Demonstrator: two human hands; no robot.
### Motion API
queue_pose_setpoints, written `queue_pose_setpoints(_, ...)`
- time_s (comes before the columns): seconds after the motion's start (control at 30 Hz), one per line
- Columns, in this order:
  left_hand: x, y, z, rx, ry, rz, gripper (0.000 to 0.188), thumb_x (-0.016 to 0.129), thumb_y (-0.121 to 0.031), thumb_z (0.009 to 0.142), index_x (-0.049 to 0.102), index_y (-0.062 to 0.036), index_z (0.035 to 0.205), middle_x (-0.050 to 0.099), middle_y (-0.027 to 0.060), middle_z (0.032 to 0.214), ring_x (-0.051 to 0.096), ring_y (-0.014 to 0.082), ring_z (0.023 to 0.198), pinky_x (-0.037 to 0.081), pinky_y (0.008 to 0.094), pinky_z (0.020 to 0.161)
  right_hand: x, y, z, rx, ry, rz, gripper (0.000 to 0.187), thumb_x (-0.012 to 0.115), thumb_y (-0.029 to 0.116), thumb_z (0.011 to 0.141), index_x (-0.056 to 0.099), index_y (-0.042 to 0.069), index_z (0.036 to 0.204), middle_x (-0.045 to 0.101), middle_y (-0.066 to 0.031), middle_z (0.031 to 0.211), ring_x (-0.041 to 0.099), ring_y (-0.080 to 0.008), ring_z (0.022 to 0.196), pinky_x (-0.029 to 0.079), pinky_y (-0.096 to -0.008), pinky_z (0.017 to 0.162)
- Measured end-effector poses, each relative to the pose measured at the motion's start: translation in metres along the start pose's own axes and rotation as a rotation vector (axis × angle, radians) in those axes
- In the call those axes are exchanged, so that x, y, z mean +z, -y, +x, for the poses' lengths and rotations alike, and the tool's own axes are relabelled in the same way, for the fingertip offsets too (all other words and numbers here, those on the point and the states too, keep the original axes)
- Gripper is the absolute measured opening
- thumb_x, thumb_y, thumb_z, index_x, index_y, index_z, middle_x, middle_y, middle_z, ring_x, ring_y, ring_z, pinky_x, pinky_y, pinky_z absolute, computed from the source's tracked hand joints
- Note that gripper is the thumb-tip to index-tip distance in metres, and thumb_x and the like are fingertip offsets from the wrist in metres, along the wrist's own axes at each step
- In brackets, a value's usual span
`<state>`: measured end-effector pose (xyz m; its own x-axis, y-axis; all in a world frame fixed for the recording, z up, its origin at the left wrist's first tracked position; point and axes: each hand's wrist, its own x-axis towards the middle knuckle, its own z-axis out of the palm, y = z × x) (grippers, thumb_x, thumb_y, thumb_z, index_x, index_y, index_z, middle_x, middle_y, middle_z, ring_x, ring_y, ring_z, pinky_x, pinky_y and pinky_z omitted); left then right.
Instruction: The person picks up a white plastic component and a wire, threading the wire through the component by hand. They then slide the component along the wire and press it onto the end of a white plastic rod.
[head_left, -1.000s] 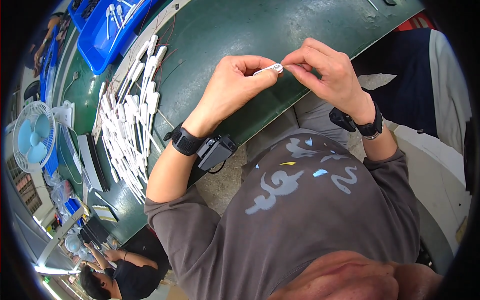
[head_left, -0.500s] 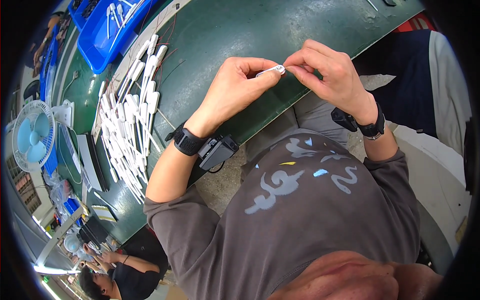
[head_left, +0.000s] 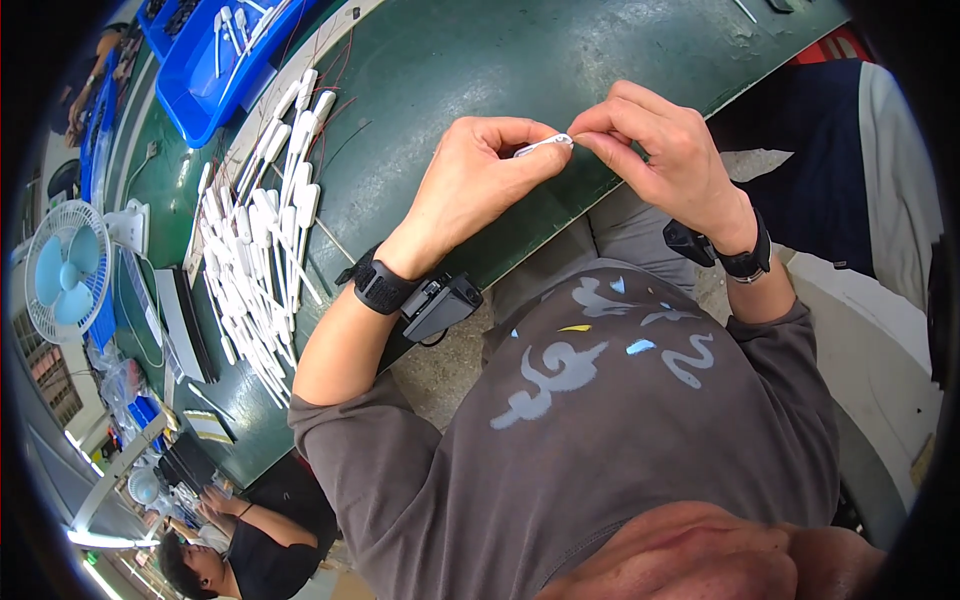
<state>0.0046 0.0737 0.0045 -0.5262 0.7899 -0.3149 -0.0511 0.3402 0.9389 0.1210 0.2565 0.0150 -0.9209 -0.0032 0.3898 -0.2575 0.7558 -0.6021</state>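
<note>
Between the thumb and fingers of my left hand (head_left: 485, 175) is a small white plastic part (head_left: 545, 147), mostly covered by the hand. Its rounded end sticks out past the thumb tip. My right hand (head_left: 650, 140) pinches thumb and forefinger together right at that end; whatever is between them is too small to make out. Both hands are over the near edge of the green table (head_left: 440, 60). To the left of my left hand lies a large heap of white sticks with paddle-shaped ends (head_left: 260, 240), some with thin dark red wires.
Beyond the heap stands a blue tray (head_left: 200, 100) holding a few white sticks. At the left are a small fan (head_left: 68, 270) with blue blades and dark flat strips (head_left: 185, 325). A co-worker (head_left: 265, 545) sits at the lower left. Black devices are strapped to both my wrists.
The white part has tilted slightly in my left fingers, and less of its face shows. My right hand has barely shifted. The co-worker's hands have moved.
</note>
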Motion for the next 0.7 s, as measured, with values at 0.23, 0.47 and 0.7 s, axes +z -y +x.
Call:
queue_pose_setpoints(0.23, 0.0002, 0.0, 0.0002, -0.008, 0.0, 0.006, 0.03, 0.069, -0.03, 0.085, 0.075, -0.0011, 0.091, 0.063, -0.0051, 0.069, 0.051, 0.0023, 0.065, 0.041, 0.0221, 0.059, 0.0005, -0.0023, -0.0017, 0.059, 0.022, 0.081, 0.008, 0.067, 0.0, 0.086, 0.069, 0.003, 0.094, 0.051, -0.0034, 0.075, 0.049, -0.0117, 0.06, 0.038, -0.0263, 0.054)
queue_pose_setpoints(0.47, 0.0006, -0.0002, -0.0012, -0.005, -0.007, 0.018, 0.028, 0.069, -0.029, 0.085, 0.075, -0.0016, 0.088, 0.062, -0.0054, 0.068, 0.05, 0.0021, 0.064, 0.04, 0.0222, 0.058, -0.0019, -0.0044, -0.0022, 0.252, 0.109, 0.324, 0.006, 0.068, 0.004, 0.09, 0.07, 0.002, 0.095, 0.048, 0.0014, 0.076, 0.044, -0.0053, 0.063, 0.033, -0.0232, 0.055)
queue_pose_setpoints(0.7, 0.0008, -0.0035, -0.0018, 0.0, 0.018, -0.004, 0.029, 0.07, -0.029, 0.086, 0.074, -0.0003, 0.086, 0.062, -0.0058, 0.069, 0.05, 0.0017, 0.065, 0.04, 0.0217, 0.058, -0.0077, -0.001, 0.0011, 0.544, 0.229, 0.591, 0.009, 0.067, 0.007, 0.092, 0.069, -0.001, 0.094, 0.052, 0.0059, 0.076, 0.04, -0.002, 0.062, 0.031, -0.0219, 0.054)
